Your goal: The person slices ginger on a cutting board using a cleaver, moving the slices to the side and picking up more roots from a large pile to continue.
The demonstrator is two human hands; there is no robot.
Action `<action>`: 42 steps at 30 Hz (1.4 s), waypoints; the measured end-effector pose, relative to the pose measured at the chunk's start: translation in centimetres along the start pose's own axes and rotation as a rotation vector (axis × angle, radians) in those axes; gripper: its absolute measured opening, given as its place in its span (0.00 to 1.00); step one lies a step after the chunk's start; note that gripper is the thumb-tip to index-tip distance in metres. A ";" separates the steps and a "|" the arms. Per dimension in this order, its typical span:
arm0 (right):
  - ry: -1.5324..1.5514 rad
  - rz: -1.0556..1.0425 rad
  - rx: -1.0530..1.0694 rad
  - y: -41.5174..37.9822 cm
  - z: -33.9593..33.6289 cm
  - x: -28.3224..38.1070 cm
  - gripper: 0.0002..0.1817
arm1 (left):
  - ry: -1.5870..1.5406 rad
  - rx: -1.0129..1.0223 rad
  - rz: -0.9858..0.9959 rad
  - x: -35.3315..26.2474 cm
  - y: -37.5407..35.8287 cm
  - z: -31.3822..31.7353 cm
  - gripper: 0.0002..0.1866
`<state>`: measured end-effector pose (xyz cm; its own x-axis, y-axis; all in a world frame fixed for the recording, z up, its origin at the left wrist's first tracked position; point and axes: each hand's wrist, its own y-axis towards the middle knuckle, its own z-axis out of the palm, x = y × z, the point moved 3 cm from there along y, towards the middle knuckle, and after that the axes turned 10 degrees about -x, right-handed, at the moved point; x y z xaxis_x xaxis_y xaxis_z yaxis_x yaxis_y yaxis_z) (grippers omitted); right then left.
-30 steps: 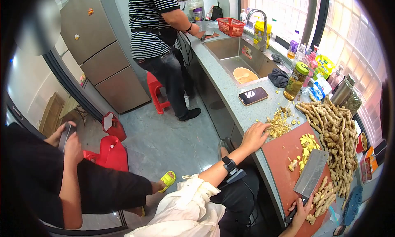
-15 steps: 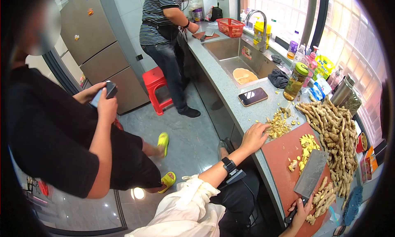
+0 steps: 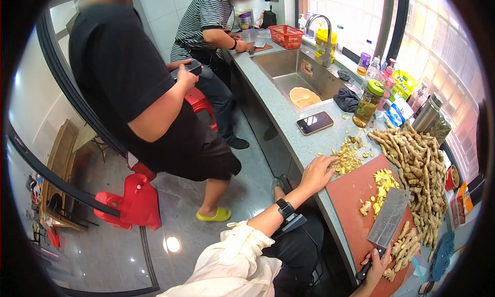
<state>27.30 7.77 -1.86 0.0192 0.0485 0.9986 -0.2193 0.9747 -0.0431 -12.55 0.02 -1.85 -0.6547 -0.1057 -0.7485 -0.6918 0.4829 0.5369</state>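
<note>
My left hand lies on the counter's front edge with fingers stretched out, the fingertips at a pile of ginger peelings and scraps. My right hand is closed round the black handle of a cleaver. The blade rests flat on a reddish-brown cutting board. Beyond the blade are cut yellow ginger pieces and a small ginger knob. Several peeled ginger roots lie right of the cleaver. A large heap of whole ginger borders the board.
A phone, a green-lidded jar and a steel flask stand on the counter. Farther back are the sink and a red basket. A person in black stands left; another in stripes works at the far end.
The person in black has walked forward towards the far end, uncovering red stools behind. The striped person leans further over the counter. My hands and the cleaver stay in place.
</note>
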 end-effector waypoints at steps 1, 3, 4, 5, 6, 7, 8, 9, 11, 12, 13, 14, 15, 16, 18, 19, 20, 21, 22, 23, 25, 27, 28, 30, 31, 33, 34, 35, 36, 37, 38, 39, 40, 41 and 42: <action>-0.010 0.001 0.019 0.0 0.1 0.2 0.34 | 0.002 0.012 -0.009 -0.1 0.0 0.0 0.19; -0.020 0.001 0.036 0.0 0.2 0.4 0.33 | -0.005 0.005 -0.003 0.0 0.0 0.0 0.19; -0.024 -0.009 0.044 0.0 0.2 0.4 0.33 | -0.010 -0.003 0.002 0.0 0.0 0.0 0.19; -0.029 -0.019 0.052 0.0 0.2 0.4 0.32 | -0.011 -0.003 0.002 0.0 0.0 0.0 0.19; -0.029 -0.019 0.051 0.0 0.2 0.4 0.32 | -0.009 -0.004 0.007 0.1 0.0 0.0 0.19; -0.029 -0.022 0.053 0.0 0.2 0.4 0.32 | -0.008 -0.006 0.012 0.1 0.0 0.0 0.19; -0.028 -0.025 0.056 0.1 0.2 0.4 0.31 | -0.008 -0.005 0.014 0.1 0.0 0.0 0.19; -0.027 -0.026 0.054 0.1 0.2 0.4 0.31 | -0.001 -0.005 0.014 0.2 0.0 0.1 0.19; -0.024 -0.044 0.076 0.0 0.3 0.6 0.32 | 0.005 -0.003 0.017 0.2 0.0 0.1 0.19; -0.023 -0.045 0.075 0.0 0.3 0.7 0.32 | 0.005 -0.003 0.011 0.2 -0.1 0.2 0.19; -0.026 -0.042 0.070 0.0 0.4 0.7 0.32 | 0.005 -0.002 0.005 0.2 -0.1 0.2 0.19; -0.029 -0.039 0.064 0.0 0.5 0.8 0.32 | 0.004 -0.001 0.006 0.2 -0.1 0.1 0.19; -0.028 -0.039 0.062 0.0 0.5 0.8 0.32 | 0.003 -0.006 0.009 0.1 -0.1 0.1 0.19; -0.030 -0.029 0.056 -0.1 0.4 0.7 0.32 | 0.003 -0.009 0.011 0.0 -0.1 0.0 0.19; -0.032 -0.019 0.042 -0.1 0.1 0.5 0.33 | -0.002 -0.002 0.007 0.0 -0.1 0.1 0.19; -0.027 -0.020 0.042 0.0 0.1 0.4 0.33 | -0.004 0.000 0.002 0.1 -0.1 0.1 0.19; -0.020 -0.021 0.043 0.0 0.1 0.4 0.33 | -0.008 0.005 0.006 -0.2 0.0 -0.1 0.19; -0.019 -0.021 0.034 0.0 0.0 0.5 0.33 | -0.012 0.035 -0.033 -0.3 0.0 -0.2 0.18; -0.026 -0.012 0.044 0.0 0.1 0.6 0.33 | -0.017 0.066 -0.073 -0.4 0.0 -0.2 0.18; -0.033 -0.003 0.054 -0.1 0.3 0.8 0.32 | -0.022 0.074 -0.068 -0.4 -0.1 -0.1 0.18; -0.026 0.001 0.046 -0.3 0.6 1.2 0.31 | -0.018 0.057 -0.058 -0.3 -0.1 -0.1 0.18; -0.018 0.006 0.039 -0.4 0.8 1.5 0.31 | -0.020 0.057 -0.036 -0.3 -0.1 -0.1 0.18; -0.025 0.008 0.041 -0.5 0.8 1.5 0.30 | -0.018 0.057 -0.040 -0.3 -0.1 -0.1 0.18; -0.031 0.011 0.038 -0.5 0.8 1.6 0.29 | -0.023 0.078 -0.073 -0.3 0.0 -0.1 0.18; -0.042 -0.005 0.065 -0.4 0.9 1.8 0.29 | -0.024 0.083 -0.070 -0.4 0.1 -0.1 0.18; -0.052 -0.019 0.084 -0.4 1.0 2.0 0.29 | -0.016 0.074 -0.077 -0.3 0.1 0.0 0.18; -0.052 -0.024 0.081 -0.5 1.1 2.1 0.29 | -0.019 0.082 -0.074 -0.2 0.0 0.1 0.18; -0.052 -0.029 0.078 -0.6 1.3 2.3 0.29 | -0.005 0.050 -0.041 -0.2 0.0 0.2 0.18; -0.053 -0.029 0.067 -0.7 1.4 2.4 0.29 | 0.007 0.017 -0.008 -0.1 0.0 0.2 0.18; -0.027 0.029 0.055 -0.9 1.5 2.3 0.28 | -0.003 0.028 -0.002 0.1 0.0 0.3 0.18; -0.001 0.087 0.032 -1.1 1.4 2.3 0.27 | 0.006 0.015 -0.004 0.1 0.1 0.3 0.18; -0.005 0.086 -0.004 -1.2 1.3 2.5 0.27 | 0.009 0.010 -0.007 0.2 0.0 0.5 0.18; -0.012 0.082 0.028 -1.2 1.5 2.8 0.26 | 0.005 0.007 0.015 0.4 -0.1 0.6 0.18; -0.022 0.080 0.057 -1.2 1.6 3.0 0.25 | -0.030 -0.002 0.004 0.4 -0.1 0.7 0.18; -0.031 0.088 0.014 -1.3 1.5 3.1 0.25 | -0.065 0.006 -0.012 0.0 -0.1 0.5 0.17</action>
<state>26.24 6.29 1.32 -0.0308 0.1270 0.9914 -0.2322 0.9639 -0.1306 -12.37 0.40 -2.10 -0.6249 -0.0551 -0.7788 -0.6978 0.4869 0.5254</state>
